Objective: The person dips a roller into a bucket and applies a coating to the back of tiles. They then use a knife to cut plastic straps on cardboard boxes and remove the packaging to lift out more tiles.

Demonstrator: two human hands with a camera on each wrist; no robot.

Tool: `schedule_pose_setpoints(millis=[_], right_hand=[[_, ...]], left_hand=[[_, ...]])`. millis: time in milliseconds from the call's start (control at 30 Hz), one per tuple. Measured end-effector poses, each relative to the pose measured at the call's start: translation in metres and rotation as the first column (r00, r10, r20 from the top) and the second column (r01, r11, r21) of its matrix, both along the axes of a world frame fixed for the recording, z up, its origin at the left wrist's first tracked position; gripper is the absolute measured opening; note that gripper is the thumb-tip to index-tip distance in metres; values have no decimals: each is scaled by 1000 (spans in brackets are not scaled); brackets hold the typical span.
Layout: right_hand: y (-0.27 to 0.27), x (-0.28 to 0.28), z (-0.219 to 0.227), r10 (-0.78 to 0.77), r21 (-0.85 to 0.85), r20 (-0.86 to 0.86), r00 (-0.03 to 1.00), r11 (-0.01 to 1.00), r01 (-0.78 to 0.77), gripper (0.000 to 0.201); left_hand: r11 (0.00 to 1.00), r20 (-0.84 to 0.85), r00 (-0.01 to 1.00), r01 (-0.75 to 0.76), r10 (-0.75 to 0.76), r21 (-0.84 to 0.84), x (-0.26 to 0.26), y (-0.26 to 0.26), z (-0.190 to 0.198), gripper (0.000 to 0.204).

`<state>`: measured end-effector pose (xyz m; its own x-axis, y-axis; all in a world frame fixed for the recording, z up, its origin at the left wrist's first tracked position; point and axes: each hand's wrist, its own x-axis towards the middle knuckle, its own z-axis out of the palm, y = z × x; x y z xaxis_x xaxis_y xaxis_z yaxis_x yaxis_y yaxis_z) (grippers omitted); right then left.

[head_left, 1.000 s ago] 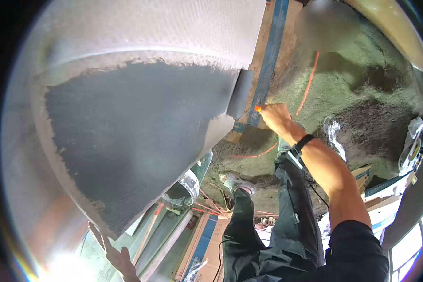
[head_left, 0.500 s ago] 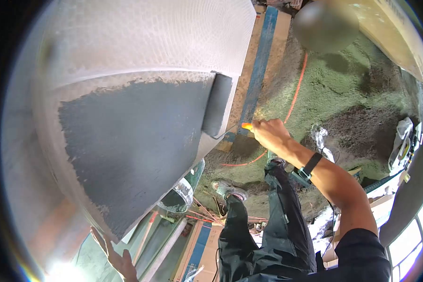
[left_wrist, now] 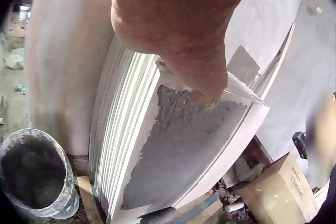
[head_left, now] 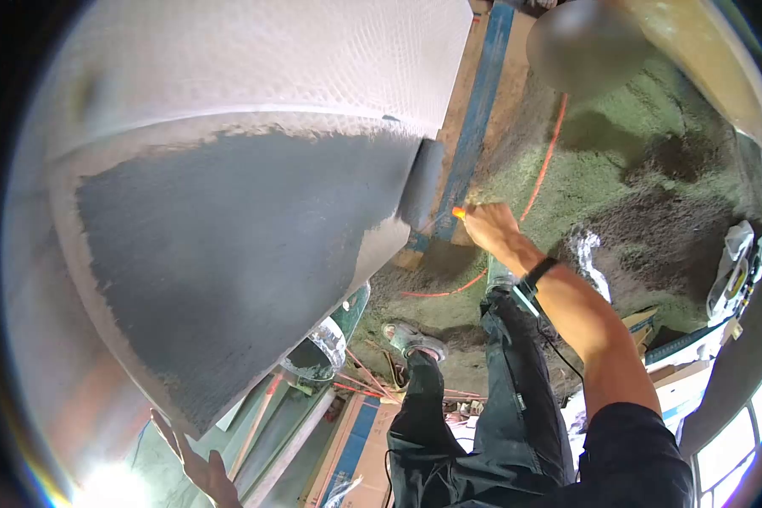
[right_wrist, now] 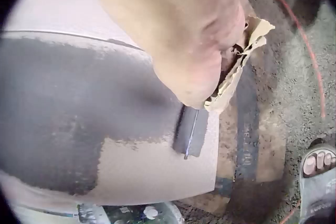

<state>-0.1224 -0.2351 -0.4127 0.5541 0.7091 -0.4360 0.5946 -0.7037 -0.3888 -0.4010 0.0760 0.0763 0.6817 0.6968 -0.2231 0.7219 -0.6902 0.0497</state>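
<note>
My right hand grips the handle of a paint roller, whose orange end shows ahead of the fist. The dark roller sleeve lies at the right edge of a large pale tile coated mostly in dark grey. In the right wrist view the roller overlaps the tile's bare strip near that edge. At the tile's near corner is my left hand, fingers straight and thumb apart. The left wrist view shows this hand over the top edge of a stack of tiles.
A bucket of dark mix stands below the tile. Flattened cardboard with a blue stripe lies on the rough floor beyond its right edge. Timber strips and striped cardboard lie near my legs. A cardboard box stands beside the stack.
The roller moved left onto the tile, then back right to its edge, with my right hand gripping it throughout. My left hand stays at the corner. The head view shifted slightly.
</note>
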Motion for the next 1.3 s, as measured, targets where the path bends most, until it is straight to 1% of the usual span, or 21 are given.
schedule_pose_setpoints(millis=[33, 67, 100, 133, 167, 233, 267, 333, 367, 433, 500, 567, 600, 633, 767, 900, 1033, 1067, 1200, 1233, 1300], right_hand=[[-6, 0, 27, -17, 5, -90, 996, 1000, 17, 20], [-11, -3, 62, -55, 42, -67, 996, 997, 57, 24], [-17, -1, 96, 21, 20, -97, 995, 1000, -19, 25], [-26, -7, 117, -10, 108, -82, 997, 994, 19, 27], [-30, -7, 145, -1, 17, -176, 984, 1000, 5, 27], [-51, -18, 177, -53, 106, -213, 976, 991, 77, 28], [-60, -17, 179, -51, 104, -202, 978, 992, 74, 28], [-77, -29, 180, -26, 214, -479, 878, 966, 146, 31], [-79, -36, 182, -27, 211, -475, 880, 967, 143, 31], [-69, -52, 192, -115, 77, -558, 822, 979, 189, 36], [-55, -71, 201, -134, 11, -552, 823, 986, 167, 35], [-45, -105, 192, -100, 150, -534, 839, 966, 211, 32], [-31, -106, 209, -64, 75, -489, 870, 990, 115, 29], [-21, -121, 205, -43, 192, -496, 867, 969, 158, 27], [19, -132, 221, -64, 136, -485, 872, 980, 148, 29], [31, -132, 201, -95, 94, -477, 874, 983, 158, 27], [41, -125, 148, -139, -17, -460, 877, 989, 147, 26], [45, -118, 134, -145, -82, -520, 842, 989, 120, 24], [59, -111, 51, -221, -216, -491, 843, 968, 127, 24], [60, -117, 23, -249, -234, -471, 846, 960, 152, 24], [60, -123, -15, -271, -175, -489, 829, 962, 211, 23]], left_hand=[[1000, 13, 999, -30, 30, -1, -4, 0, 1, 78], [999, 54, 997, 52, -52, -12, 1, 1, -1, 76], [999, 74, 996, 47, -47, 0, 1, 2, -2, 76], [998, 69, 997, 49, -46, -43, -1, 2, -1, 75], [995, 62, 997, 54, -49, -88, 0, 4, 0, 73], [993, 77, 992, 104, -99, -54, 12, 1, 1, 72], [988, 76, 986, 153, -150, -30, 17, 0, 0, 70], [988, 69, 986, 154, -152, -24, 14, 0, 1, 70], [988, 78, 986, 151, -149, -20, 13, 2, -2, 71], [984, 103, 979, 180, -177, -13, 13, 4, -5, 70], [977, 123, 970, 212, -210, -4, 12, 5, -7, 70], [974, 147, 963, 228, -224, -9, 10, 7, -8, 69], [974, 130, 966, 225, -224, 3, 8, 8, -8, 69], [974, 122, 966, 228, -227, 2, 8, 7, -7, 69], [974, 127, 967, 224, -220, -17, 10, 7, -3, 66], [978, 172, 969, 195, -179, -76, 2, 11, -9, 71], [982, 171, 971, 177, -165, -58, 13, 4, -6, 69], [983, 154, 973, 180, -173, -35, 10, 6, -8, 69], [992, 87, 989, 120, -123, 36, 14, -2, -9, 76], [983, 113, 977, 175, -180, 55, 9, 1, -12, 76], [989, 68, 991, 107, -114, 99, 6, -2, -12, 76]])
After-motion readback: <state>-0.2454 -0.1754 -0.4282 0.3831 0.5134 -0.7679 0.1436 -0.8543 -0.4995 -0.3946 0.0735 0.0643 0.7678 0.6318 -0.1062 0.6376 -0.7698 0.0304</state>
